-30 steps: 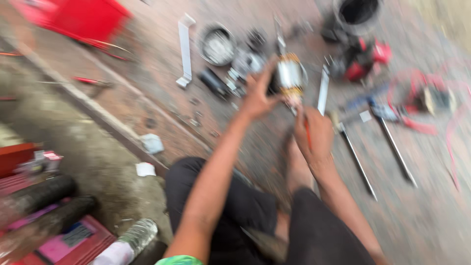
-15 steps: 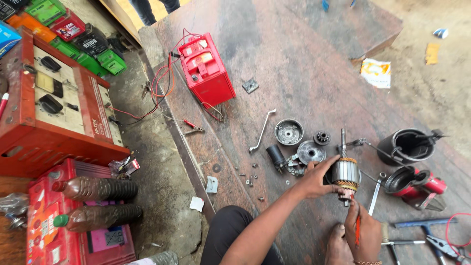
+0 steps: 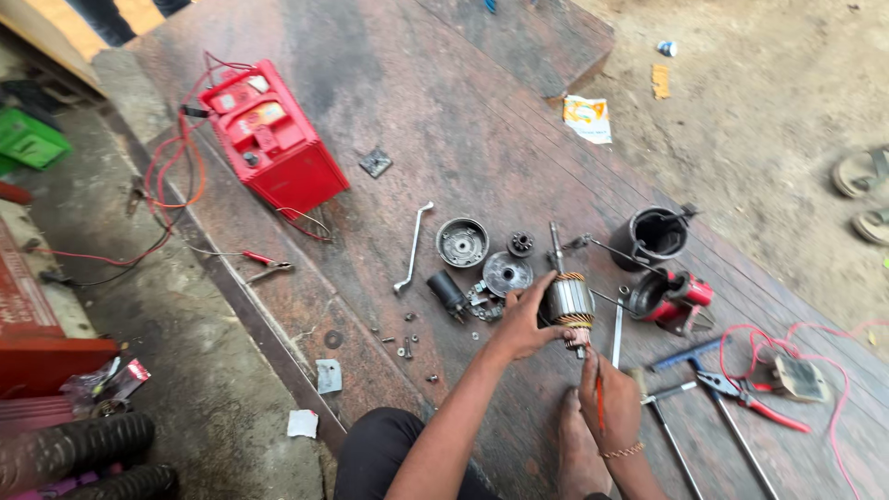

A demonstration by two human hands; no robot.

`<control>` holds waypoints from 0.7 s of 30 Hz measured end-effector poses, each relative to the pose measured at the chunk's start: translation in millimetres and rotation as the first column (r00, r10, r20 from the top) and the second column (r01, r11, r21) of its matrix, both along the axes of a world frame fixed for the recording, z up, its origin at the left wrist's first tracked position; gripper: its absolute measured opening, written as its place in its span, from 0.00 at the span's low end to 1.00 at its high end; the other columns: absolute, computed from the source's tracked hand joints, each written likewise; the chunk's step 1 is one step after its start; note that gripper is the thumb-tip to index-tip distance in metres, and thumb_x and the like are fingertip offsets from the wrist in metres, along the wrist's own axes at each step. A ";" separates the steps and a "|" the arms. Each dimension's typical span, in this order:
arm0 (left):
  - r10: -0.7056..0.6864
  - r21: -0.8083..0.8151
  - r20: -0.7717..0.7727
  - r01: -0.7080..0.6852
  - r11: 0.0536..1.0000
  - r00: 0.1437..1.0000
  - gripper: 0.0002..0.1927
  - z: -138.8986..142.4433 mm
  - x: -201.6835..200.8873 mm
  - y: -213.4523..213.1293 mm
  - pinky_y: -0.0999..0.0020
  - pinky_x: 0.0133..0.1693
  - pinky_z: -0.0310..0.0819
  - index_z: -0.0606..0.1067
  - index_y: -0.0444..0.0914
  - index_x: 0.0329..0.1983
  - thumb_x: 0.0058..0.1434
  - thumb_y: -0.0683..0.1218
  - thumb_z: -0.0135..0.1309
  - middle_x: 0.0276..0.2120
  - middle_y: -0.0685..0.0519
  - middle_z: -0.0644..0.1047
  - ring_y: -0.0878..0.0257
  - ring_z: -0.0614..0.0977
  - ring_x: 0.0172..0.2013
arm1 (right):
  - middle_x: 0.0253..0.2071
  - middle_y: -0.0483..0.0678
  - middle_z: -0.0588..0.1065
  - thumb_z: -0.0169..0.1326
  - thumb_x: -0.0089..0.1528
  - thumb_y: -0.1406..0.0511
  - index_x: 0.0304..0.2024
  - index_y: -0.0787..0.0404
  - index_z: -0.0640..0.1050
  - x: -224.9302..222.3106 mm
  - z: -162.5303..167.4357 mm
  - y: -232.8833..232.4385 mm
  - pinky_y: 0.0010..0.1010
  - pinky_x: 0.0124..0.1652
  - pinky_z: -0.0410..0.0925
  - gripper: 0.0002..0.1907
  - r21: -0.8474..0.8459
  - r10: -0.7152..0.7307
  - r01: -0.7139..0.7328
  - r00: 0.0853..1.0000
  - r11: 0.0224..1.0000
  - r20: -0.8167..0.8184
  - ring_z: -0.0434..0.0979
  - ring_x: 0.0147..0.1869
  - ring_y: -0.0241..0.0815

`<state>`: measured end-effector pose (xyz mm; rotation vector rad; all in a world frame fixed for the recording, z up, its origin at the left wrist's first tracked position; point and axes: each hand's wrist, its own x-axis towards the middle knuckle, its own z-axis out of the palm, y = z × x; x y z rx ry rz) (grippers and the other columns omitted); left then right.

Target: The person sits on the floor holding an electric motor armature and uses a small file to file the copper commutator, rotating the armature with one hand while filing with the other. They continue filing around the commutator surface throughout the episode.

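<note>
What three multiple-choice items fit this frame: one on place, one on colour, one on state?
1. Where does the red box-shaped battery sit relative to the person's hands?
A. Far up-left in the frame
B. Between the hands
C. Right of the black cylindrical housing

2. What colour is the thin tool in the right hand?
A. Green
B. Red
C. White

3. What state is the copper-wound metal armature in?
A. Lying untouched on the boards
B. Fitted inside the housing
C. Gripped upright by the left hand

Answers: A, the battery lies near the frame's upper left, well clear of both hands; B, a red shaft shows against the right hand; C, the left hand's fingers wrap the armature's side, its shaft pointing up.
</note>
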<state>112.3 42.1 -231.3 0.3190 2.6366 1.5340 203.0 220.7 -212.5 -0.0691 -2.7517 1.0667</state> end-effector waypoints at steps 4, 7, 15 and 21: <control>0.002 0.010 -0.014 -0.001 1.000 1.000 0.65 0.5 -4.0 1.9 0.50 0.69 0.53 0.55 0.43 0.79 0.42 0.74 0.64 0.71 0.44 0.68 0.43 0.65 0.68 | 0.21 0.62 0.73 0.46 0.70 0.60 0.40 0.63 0.81 -2.0 6.0 -2.3 0.49 0.28 0.66 0.16 -0.015 -0.046 0.046 0.999 0.999 0.008 0.75 0.24 0.62; -0.003 0.007 -0.052 0.004 1.000 0.999 0.65 -0.7 -5.4 3.9 0.49 0.69 0.52 0.55 0.42 0.79 0.44 0.76 0.63 0.72 0.42 0.67 0.43 0.66 0.69 | 0.21 0.62 0.72 0.45 0.70 0.62 0.41 0.64 0.81 -1.5 5.2 -1.2 0.48 0.27 0.66 0.15 -0.129 -0.064 0.061 0.998 0.990 -0.021 0.75 0.24 0.62; 0.043 -0.019 -0.002 -0.043 0.999 0.999 0.64 0.9 -9.6 15.1 0.51 0.64 0.60 0.59 0.44 0.77 0.39 0.75 0.64 0.64 0.45 0.73 0.45 0.70 0.60 | 0.24 0.62 0.74 0.47 0.71 0.58 0.30 0.63 0.77 -31.5 -11.1 17.0 0.51 0.31 0.66 0.19 0.029 -0.058 0.059 0.998 0.998 -0.022 0.76 0.29 0.64; 0.022 -0.005 -0.040 -0.023 1.000 0.999 0.63 -1.9 -9.9 16.3 0.50 0.66 0.58 0.57 0.43 0.78 0.43 0.74 0.64 0.66 0.45 0.72 0.46 0.68 0.61 | 0.18 0.55 0.73 0.43 0.71 0.58 0.32 0.64 0.78 -4.4 -31.0 41.5 0.41 0.29 0.67 0.21 -0.297 -0.067 0.084 0.996 0.951 0.066 0.74 0.23 0.51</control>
